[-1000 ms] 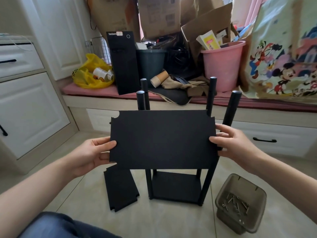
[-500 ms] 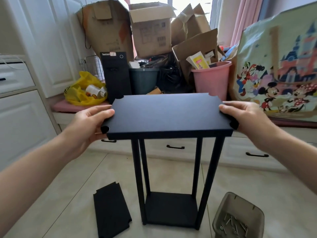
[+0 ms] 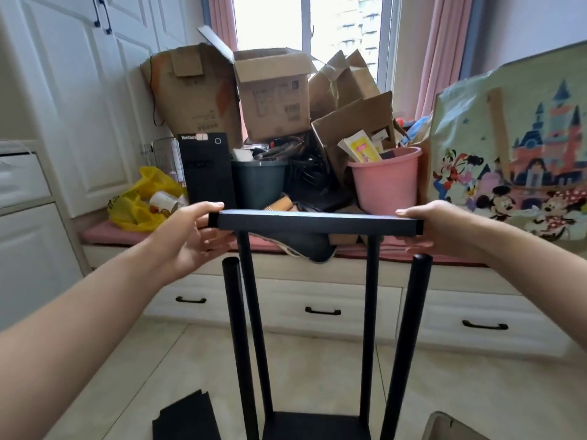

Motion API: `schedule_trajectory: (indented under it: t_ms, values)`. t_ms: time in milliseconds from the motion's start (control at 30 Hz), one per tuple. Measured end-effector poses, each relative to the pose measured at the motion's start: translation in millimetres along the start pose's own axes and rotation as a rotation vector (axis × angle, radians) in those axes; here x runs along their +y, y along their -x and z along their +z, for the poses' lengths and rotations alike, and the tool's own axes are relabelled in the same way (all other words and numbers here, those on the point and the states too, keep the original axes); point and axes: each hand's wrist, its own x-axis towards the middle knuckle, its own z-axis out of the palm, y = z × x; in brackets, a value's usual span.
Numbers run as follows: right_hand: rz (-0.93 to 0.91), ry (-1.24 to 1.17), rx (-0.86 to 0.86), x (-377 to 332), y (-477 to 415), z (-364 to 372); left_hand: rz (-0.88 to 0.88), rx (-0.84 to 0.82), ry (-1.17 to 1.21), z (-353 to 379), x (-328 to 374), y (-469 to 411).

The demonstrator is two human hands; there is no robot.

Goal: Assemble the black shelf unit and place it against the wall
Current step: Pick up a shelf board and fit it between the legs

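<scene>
The flat black rectangular shelf board (image 3: 317,222) is dead centre of the view, held level and seen edge-on, matte with squared ends. The left hand (image 3: 187,236) clamps its 9 o'clock end, thumb on top and fingers curled under. The right hand (image 3: 441,230) does the same at the 3 o'clock end.

Under it stands the rest of the unit. Two thin black rear poles (image 3: 370,312) run up to the board's underside, can't tell if they're actually seated. Two thicker-looking black front poles (image 3: 236,344) stop short of it with their tops bare. All four drop to the black bottom shelf (image 3: 317,428) on the tiled floor at 6 o'clock. A loose black panel (image 3: 185,417) lies flat at 7 o'clock.

Readable stuff: the black computer tower (image 3: 206,173) at 10 o'clock says "ThinkCent…" with a small sticker covering the end. The boxes' print is too blurry to read.

Behind the unit, at 12 o'clock, are brown cardboard boxes (image 3: 273,100). A pink plastic bucket (image 3: 386,182) sits at 1 o'clock, and a big cartoon-mouse castle-print bag (image 3: 514,154) at 2 o'clock. A yellow plastic bag (image 3: 143,198) is at 9 o'clock.
</scene>
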Motion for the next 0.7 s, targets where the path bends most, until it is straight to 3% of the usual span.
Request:
schedule_trajectory:
  t_ms: [467, 700]
  values:
    - [0.049, -0.006, -0.074, 24.0, -20.2, 6.1, -0.058, -0.015, -0.008, -1.2, -29.3, -17.4]
    - [0.022, -0.060, 0.013, 26.6, -22.5, 5.4, -0.082, 0.017, -0.055, 4.6, -40.1, -16.7]
